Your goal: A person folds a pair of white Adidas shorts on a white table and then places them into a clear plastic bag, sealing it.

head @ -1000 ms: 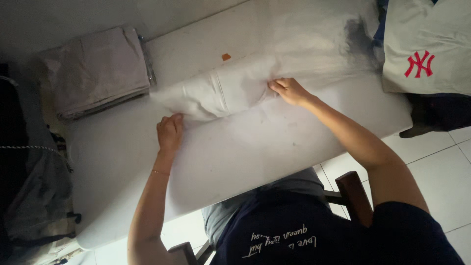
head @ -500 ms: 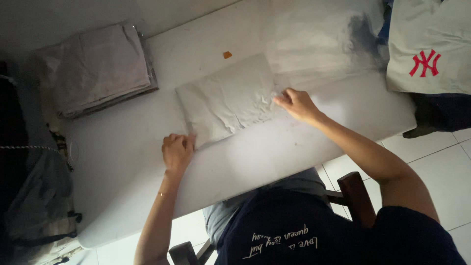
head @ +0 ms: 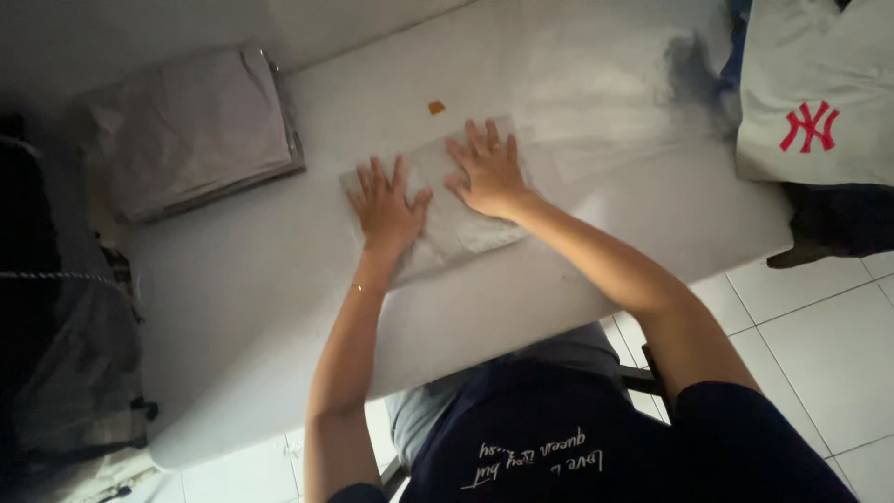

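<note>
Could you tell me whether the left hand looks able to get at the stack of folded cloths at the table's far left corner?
Probably yes. The left hand lies flat on the folded cloth, and only bare table shows between it and the stack; nothing blocks the way.

Both palms cover the folded cloth's (head: 456, 228) middle, and the white garment (head: 810, 93) (upper right) is cut off.
</note>
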